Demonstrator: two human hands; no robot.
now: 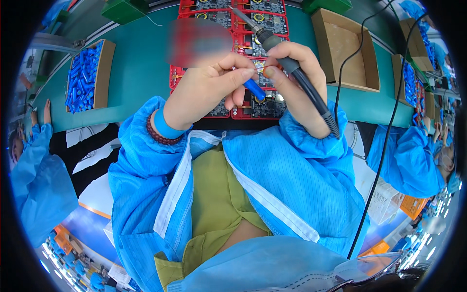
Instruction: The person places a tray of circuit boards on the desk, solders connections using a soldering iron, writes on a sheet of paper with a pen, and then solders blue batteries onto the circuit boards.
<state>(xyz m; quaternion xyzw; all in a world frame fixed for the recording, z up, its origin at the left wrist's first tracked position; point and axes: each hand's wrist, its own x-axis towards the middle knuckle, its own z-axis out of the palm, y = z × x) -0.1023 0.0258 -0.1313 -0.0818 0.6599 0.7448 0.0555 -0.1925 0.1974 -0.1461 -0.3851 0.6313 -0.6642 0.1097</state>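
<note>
My left hand is closed in a pinch, with a small blue cylindrical battery held under its fingers. Thin wires run between its fingertips and those of my right hand. That hand is also closed, and a soldering iron lies across it, its metal tip pointing up and away to the left. Both hands are above rows of green-black circuit boards in red trays. My fingers hide the wire ends.
A cardboard box full of blue batteries stands at the left. An open cardboard box sits at the right on the green mat. The iron's black cable hangs at my right. Co-workers in blue sit on both sides.
</note>
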